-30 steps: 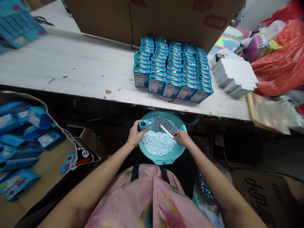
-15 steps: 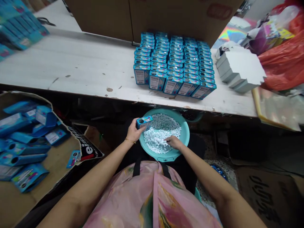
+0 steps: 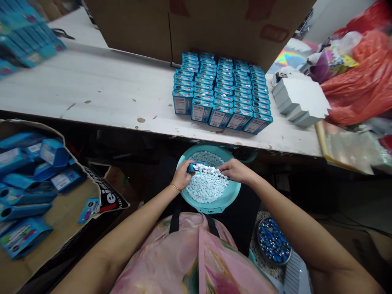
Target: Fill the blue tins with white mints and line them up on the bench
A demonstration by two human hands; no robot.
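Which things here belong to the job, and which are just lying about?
Seemingly in use:
left hand, holding a blue box
right hand, at a line of white pellets
green basin
rows of blue boxes

Probably just lying about:
orange bag
shiny blue pieces

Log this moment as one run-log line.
left hand: holding small blue box over basin | right hand: holding pellet-laden scoop to box | basin: white pellets inside | table: blue boxes standing in rows

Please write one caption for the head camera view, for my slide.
Over a turquoise basin, the left hand holds a blue box; the right hand holds white pellets in a row against it.
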